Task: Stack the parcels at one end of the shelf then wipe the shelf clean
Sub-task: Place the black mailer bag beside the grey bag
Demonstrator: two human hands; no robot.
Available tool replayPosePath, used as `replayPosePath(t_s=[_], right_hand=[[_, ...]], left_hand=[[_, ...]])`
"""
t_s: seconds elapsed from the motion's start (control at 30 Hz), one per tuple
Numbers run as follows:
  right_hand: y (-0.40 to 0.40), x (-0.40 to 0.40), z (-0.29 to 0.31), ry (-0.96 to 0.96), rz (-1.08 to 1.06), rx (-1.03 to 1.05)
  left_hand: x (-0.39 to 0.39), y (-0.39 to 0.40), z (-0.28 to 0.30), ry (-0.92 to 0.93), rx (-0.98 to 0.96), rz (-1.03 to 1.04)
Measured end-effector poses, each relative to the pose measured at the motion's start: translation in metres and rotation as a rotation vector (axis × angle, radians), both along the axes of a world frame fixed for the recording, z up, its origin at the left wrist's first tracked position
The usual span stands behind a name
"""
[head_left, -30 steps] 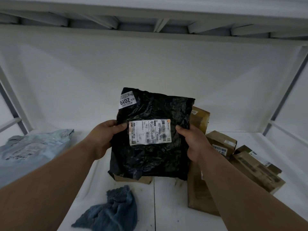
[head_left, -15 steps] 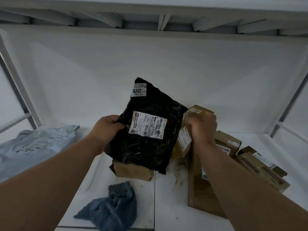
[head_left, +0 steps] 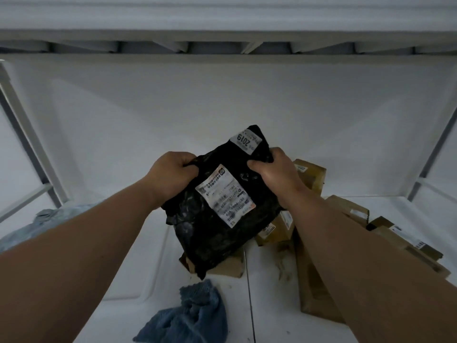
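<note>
Overhead, ribbed white beams roof a white shelf (head_left: pixel 153 256) with pale walls behind. Both bare forearms reach forward — the left hand (head_left: pixel 170 174) grips the black bag (head_left: pixel 222 206) at its ten o'clock edge, fingers curled into the plastic, and the right hand (head_left: pixel 274 169) clutches its top near one o'clock. That crinkled, glossy bag, tilted, carries two white labels and hangs above the shelf's middle. Brown cardboard boxes (head_left: pixel 309 177) crowd three o'clock; a knitted blue cloth (head_left: pixel 188 318) lies crumpled at six o'clock — a grey mailer (head_left: pixel 22 231) at nine.
</note>
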State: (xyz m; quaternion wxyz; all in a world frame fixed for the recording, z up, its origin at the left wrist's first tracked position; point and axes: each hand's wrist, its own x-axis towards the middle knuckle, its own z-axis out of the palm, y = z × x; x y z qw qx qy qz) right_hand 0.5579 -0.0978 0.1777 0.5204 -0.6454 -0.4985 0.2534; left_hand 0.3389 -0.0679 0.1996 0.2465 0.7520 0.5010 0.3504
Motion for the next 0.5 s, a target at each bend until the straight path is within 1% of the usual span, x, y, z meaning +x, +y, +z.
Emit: replayPosePath(t_s=[0.07, 0.13, 0.2, 0.27, 0.3, 0.33, 0.4, 0.43, 0.47, 0.5], right_hand=[[0.001, -0.003, -0.007, 0.082, -0.004, 0.018], [0.002, -0.007, -0.014, 0.146, 0.02, 0.026], [0.004, -0.009, -0.019, 0.194, 0.02, 0.037], [0.005, -0.007, -0.022, 0.28, -0.009, 0.048], [0.006, -0.005, -0.024, 0.324, -0.03, 0.046], [0.008, -0.003, -0.026, 0.361, -0.051, 0.038], [0.01, 0.0, -0.031, 0.427, -0.07, 0.01], [0.01, 0.001, -0.033, 0.456, -0.07, -0.002], [0.01, 0.001, -0.035, 0.49, -0.06, -0.015], [0.011, 0.001, -0.036, 0.525, -0.049, -0.026]], left_hand=[[-0.01, 0.008, -0.003, 0.089, 0.103, 0.034], [-0.021, 0.017, -0.009, 0.186, 0.128, 0.093], [-0.032, 0.026, -0.016, 0.295, 0.077, 0.167], [-0.044, 0.033, -0.025, 0.303, -0.006, 0.209], [-0.051, 0.036, -0.03, 0.244, -0.069, 0.209], [-0.057, 0.039, -0.036, 0.112, -0.155, 0.204], [-0.065, 0.04, -0.045, -0.297, -0.415, 0.17], [-0.066, 0.039, -0.049, -0.471, -0.529, 0.152], [-0.066, 0.039, -0.053, -0.588, -0.6, 0.131], [-0.065, 0.039, -0.057, -0.657, -0.641, 0.105]])
